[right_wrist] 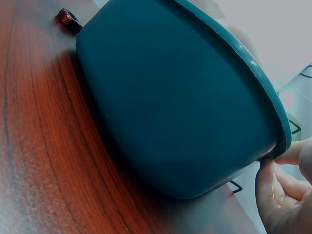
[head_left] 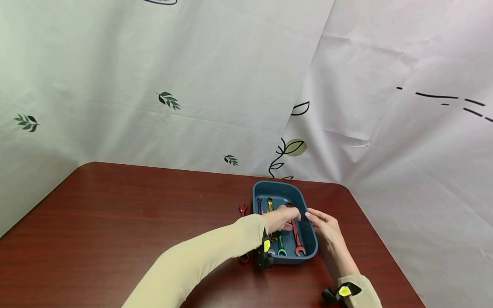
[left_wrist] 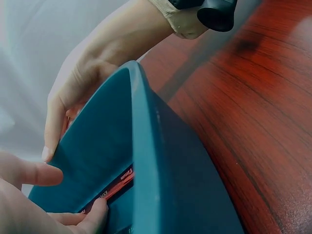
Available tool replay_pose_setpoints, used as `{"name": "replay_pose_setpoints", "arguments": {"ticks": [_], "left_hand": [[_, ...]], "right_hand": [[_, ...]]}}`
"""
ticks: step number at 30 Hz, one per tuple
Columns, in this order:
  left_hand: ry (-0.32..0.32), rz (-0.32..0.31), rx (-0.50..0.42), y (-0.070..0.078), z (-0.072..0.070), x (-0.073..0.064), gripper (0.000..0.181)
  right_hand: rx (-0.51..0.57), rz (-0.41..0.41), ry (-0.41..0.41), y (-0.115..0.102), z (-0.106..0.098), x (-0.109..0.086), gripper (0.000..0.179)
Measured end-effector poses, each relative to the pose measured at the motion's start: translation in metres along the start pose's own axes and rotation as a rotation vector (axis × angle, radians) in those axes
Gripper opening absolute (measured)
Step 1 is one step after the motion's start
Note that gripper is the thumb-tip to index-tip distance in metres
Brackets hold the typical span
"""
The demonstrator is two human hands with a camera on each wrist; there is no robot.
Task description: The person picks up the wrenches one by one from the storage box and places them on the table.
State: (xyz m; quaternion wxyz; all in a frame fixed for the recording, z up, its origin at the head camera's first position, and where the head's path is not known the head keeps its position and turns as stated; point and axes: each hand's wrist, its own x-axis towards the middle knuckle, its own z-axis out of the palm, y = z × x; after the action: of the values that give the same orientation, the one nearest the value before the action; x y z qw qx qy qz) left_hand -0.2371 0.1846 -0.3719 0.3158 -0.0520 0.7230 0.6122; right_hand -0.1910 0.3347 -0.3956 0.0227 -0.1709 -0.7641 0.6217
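Observation:
A blue plastic bin (head_left: 310, 252) sits at the table's right side with several coloured combination wrenches inside. My left hand (head_left: 283, 218) reaches down into it. In the left wrist view, a fingertip touches the red wrench (left_wrist: 121, 184) on the bin's floor, while another finger is held apart from it. That wrench's open end shows in the head view. Purple (head_left: 259, 206), gold (head_left: 270, 203) and green (head_left: 281, 246) wrenches lie left of it, partly covered by my hand. My right hand (head_left: 327, 229) pinches the bin's right rim, as the right wrist view also shows.
Another red wrench (head_left: 243, 208) lies on the table along the bin's left side, its middle hidden under my left sleeve. The brown wooden table (head_left: 135, 214) extends far to the left. A pale printed curtain (head_left: 192, 85) hangs behind the table.

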Motion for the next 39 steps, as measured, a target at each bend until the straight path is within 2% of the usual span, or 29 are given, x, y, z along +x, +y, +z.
{"name": "replay_pose_setpoints", "arguments": {"ticks": [10, 16, 24, 31, 35, 39], "left_hand": [[-0.037, 0.006, -0.046, -0.002, -0.001, -0.001, 0.047], [-0.028, 0.006, -0.045, -0.003, -0.001, 0.000, 0.045], [0.003, 0.034, -0.011, -0.005, 0.000, 0.002, 0.044], [0.089, 0.067, 0.046, -0.007, 0.003, 0.006, 0.038], [0.112, 0.084, 0.034, -0.010, 0.004, 0.011, 0.039], [0.129, 0.097, -0.007, -0.012, 0.004, 0.013, 0.047]], "right_hand": [[0.009, -0.001, 0.004, 0.001, 0.000, -0.001, 0.054], [0.037, 0.004, 0.014, 0.001, 0.002, 0.001, 0.051], [0.045, 0.003, 0.007, 0.000, 0.002, 0.001, 0.052], [0.000, 0.000, 0.004, 0.000, 0.001, -0.002, 0.056], [0.016, 0.001, 0.004, 0.001, 0.001, -0.002, 0.056], [0.051, 0.008, 0.004, 0.001, 0.002, -0.001, 0.055]]}}
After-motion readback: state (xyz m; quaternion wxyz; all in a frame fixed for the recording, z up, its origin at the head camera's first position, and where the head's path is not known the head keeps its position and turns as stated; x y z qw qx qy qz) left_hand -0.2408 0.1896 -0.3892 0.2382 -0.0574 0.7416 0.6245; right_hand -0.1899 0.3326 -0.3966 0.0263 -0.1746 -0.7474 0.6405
